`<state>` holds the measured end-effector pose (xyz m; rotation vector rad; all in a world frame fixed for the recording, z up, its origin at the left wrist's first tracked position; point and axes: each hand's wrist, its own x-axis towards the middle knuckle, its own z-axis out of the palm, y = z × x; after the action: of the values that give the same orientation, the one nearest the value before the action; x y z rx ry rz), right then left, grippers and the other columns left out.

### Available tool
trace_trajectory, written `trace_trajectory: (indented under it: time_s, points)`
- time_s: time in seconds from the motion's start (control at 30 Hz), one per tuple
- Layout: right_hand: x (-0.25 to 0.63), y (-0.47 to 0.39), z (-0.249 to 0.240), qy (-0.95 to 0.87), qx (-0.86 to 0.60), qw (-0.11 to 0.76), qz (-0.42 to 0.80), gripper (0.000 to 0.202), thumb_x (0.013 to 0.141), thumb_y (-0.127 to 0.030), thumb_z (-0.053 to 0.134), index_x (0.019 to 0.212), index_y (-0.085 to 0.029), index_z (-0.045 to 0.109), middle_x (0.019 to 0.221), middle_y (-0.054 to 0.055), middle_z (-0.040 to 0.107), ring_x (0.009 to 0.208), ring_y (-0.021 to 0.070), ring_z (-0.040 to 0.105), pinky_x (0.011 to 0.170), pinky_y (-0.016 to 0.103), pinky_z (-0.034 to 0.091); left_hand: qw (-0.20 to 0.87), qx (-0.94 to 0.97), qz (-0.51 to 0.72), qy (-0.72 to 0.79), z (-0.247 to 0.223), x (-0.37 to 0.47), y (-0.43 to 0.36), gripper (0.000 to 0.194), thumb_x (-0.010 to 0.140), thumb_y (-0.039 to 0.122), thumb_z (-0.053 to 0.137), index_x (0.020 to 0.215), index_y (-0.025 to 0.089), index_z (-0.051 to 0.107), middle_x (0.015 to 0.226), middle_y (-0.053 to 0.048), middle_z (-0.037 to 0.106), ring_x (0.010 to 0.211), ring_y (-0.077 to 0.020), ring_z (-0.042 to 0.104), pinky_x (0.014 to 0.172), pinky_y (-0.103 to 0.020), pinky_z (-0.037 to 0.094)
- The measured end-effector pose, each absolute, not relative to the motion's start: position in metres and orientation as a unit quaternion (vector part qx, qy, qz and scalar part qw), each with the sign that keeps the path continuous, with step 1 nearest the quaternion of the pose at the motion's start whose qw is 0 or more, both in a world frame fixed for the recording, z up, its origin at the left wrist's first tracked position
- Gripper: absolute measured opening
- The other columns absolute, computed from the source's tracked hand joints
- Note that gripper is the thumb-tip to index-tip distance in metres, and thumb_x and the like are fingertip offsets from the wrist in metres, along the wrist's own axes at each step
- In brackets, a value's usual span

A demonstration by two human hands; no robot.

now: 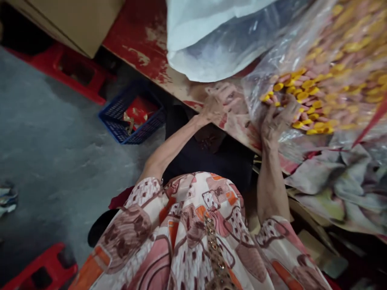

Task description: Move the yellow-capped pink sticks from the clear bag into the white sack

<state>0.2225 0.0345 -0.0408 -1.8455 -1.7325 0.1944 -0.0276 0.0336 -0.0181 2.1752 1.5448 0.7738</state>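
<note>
Small yellow and pink pieces [311,96], too blurred to name more exactly, lie in a heap on clear plastic sheeting [256,86] at the upper right. My right hand [276,121] rests at the near left edge of this heap, its fingers bent and apart among the pieces. Whether any piece is gripped there is hidden. My left hand [219,102] is over the worn red table edge [187,90], left of the heap. Its fingers are blurred but look spread, with nothing visible in them. A white bag [205,52] with a clear plastic part lies just beyond it.
On the floor to the left stands a blue basket [130,139] holding a red packet [140,110]. Red plastic stools [57,72] are beyond it and at the lower left. A cardboard box [75,24] is at the upper left. Crumpled cloth [347,181] lies at right.
</note>
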Motion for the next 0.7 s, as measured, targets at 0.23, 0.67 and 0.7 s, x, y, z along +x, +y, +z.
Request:
trace_trajectory:
  time_s: [0.23,0.67,0.7]
  points:
    - [0.217,0.034,-0.036,-0.659,-0.695,0.268,0.108,0.037,0.105,-0.018,0.043,0.137,-0.011,0.061,0.145,0.026,0.059,0.138,0.0264,0.048,0.127,0.037,0.033,0.22,0.774,0.325,0.497,-0.027,-0.053,0.002,0.075,0.109,0.091,0.022,0.102,0.03,0.065,0.106,-0.009,0.075,0.095,-0.0219,0.059,0.09,-0.05,0.06]
    - [0.231,0.039,-0.049,-0.676,-0.687,0.251,0.089,0.03,0.112,-0.017,0.04,0.137,-0.014,0.056,0.142,0.025,0.06,0.136,0.0292,0.05,0.124,0.044,0.037,0.316,0.792,0.036,0.522,-0.121,-0.057,-0.068,0.044,0.099,0.057,0.082,0.128,0.025,0.08,0.139,-0.014,0.076,0.13,-0.0337,0.071,0.11,-0.044,0.06]
    - [0.231,0.039,-0.049,-0.678,-0.688,0.244,0.087,0.031,0.11,-0.016,0.04,0.137,-0.014,0.056,0.142,0.026,0.06,0.137,0.0295,0.05,0.124,0.044,0.037,0.314,0.787,0.062,0.528,-0.128,-0.054,-0.062,0.035,0.102,0.055,0.08,0.122,0.026,0.082,0.133,-0.012,0.079,0.127,-0.0314,0.072,0.11,-0.044,0.06]
